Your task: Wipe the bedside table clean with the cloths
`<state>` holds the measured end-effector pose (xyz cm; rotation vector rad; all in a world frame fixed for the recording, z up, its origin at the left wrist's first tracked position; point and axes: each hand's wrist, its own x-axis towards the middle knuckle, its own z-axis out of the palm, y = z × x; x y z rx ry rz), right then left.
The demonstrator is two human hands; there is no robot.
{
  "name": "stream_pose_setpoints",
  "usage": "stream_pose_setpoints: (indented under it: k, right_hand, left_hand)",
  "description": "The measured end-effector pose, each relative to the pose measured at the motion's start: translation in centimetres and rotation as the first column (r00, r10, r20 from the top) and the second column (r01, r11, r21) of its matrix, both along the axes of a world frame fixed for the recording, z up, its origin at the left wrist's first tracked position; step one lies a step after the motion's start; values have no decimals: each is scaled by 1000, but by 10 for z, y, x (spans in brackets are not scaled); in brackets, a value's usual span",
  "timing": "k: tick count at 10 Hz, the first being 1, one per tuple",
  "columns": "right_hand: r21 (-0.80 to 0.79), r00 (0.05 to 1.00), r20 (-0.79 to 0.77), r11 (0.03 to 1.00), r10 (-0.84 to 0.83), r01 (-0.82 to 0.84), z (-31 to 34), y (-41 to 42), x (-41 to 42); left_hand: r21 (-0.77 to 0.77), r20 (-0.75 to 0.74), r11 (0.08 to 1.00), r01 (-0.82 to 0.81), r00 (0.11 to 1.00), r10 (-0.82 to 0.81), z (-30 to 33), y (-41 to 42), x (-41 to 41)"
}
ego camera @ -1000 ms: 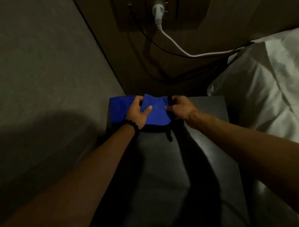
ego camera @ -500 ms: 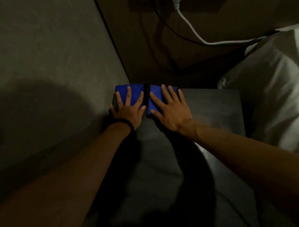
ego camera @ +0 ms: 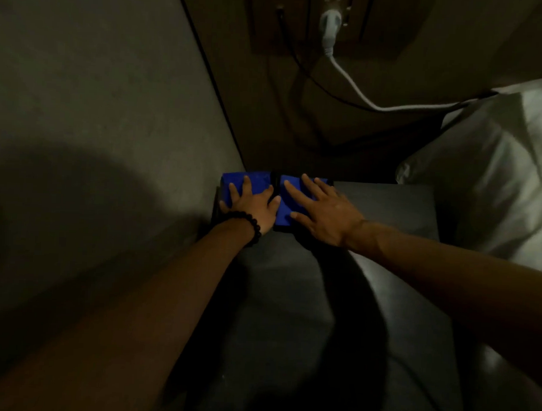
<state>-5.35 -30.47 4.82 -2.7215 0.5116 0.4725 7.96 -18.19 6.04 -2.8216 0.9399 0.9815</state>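
The room is dim, and my arms' shadows hide much of the bedside table [ego camera: 387, 207]; its near end is cut off. Two blue cloths lie side by side at its far left corner, dark-edged. My left hand [ego camera: 251, 204] presses flat, fingers spread, on the left cloth [ego camera: 258, 181]; my right hand [ego camera: 322, 210] likewise on the right cloth [ego camera: 283, 206].

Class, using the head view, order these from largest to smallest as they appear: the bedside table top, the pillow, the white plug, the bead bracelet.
1. Table top
2. Pillow, partly cut off, so unsure against the table
3. Bracelet
4. Plug, similar to the bracelet and farther away
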Motion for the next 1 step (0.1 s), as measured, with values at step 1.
stream_pose_setpoints:
  k: [1]
  right_hand:
    - [121, 1000, -17, 993, -12, 13, 25, -6, -3]
  left_hand:
    - [-113, -44, 993, 21, 999, -27, 17, -10, -5]
